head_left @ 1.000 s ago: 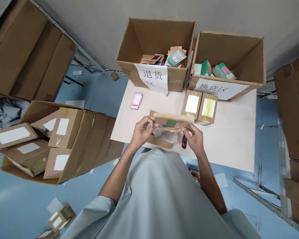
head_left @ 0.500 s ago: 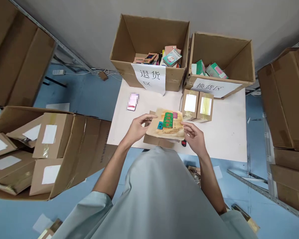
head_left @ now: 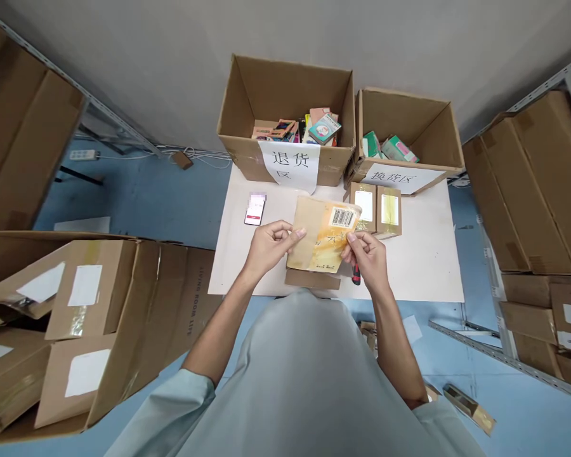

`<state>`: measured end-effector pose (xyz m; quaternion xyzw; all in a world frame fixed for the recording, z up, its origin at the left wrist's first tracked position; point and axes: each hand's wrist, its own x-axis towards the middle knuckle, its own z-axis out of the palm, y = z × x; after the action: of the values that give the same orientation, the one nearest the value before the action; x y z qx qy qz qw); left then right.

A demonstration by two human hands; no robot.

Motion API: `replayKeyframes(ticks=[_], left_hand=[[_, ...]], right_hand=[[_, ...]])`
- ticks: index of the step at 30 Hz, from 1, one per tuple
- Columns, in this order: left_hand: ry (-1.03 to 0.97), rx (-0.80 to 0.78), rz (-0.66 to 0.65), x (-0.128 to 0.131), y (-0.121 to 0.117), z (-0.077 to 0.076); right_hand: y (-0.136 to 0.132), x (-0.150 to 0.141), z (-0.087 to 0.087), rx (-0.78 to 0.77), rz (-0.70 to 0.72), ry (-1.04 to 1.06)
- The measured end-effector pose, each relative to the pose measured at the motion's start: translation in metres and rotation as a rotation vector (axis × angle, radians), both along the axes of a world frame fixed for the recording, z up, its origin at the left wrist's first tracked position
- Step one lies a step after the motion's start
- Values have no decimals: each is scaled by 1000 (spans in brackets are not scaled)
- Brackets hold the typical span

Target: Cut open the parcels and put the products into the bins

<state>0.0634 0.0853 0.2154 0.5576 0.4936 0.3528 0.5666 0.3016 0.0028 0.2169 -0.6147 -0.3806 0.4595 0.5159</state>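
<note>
A yellowed paperback book (head_left: pixel 324 238) is held up between my two hands, its back cover with a barcode facing me. My left hand (head_left: pixel 275 246) pinches its left edge, thumb on the cover. My right hand (head_left: pixel 367 255) grips the right edge between thumb and fingers. Beneath the book lies a small cardboard box (head_left: pixel 313 279), mostly hidden by it. The red and black handle of a tool (head_left: pixel 356 274) shows on the table beside my right hand; the rest of it is hidden.
On the white table (head_left: pixel 423 254) stand two large labelled cartons (head_left: pixel 240 162) at the back, holding books and small boxes, and two taped parcels (head_left: pixel 389 212). A phone (head_left: pixel 254 217) lies left. A big carton of parcels (head_left: pixel 137 304) stands left; shelving with boxes (head_left: pixel 518 203) is right.
The book has been turned over: its front cover with a green title panel faced me half a second ago, and now the barcode side does. The camera view has shifted slightly.
</note>
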Motion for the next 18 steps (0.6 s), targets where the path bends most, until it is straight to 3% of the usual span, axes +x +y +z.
replayKeyframes(ticks=[7,13,16,18], left_hand=[[-74,-238,-36,-28,-25,-36],[-134,-443,-131,-49,-54,-76],[-198,-393,-166,-48,-28,-77],[-210,-291,-130,-40,11,-62]], right_hand=[[-26,-14,-35,-158,-29,-15],[-48,-23,-84,-264,135,185],[-18,-21,-78,-181,152,162],[25,-15,-55,-78,149,107]])
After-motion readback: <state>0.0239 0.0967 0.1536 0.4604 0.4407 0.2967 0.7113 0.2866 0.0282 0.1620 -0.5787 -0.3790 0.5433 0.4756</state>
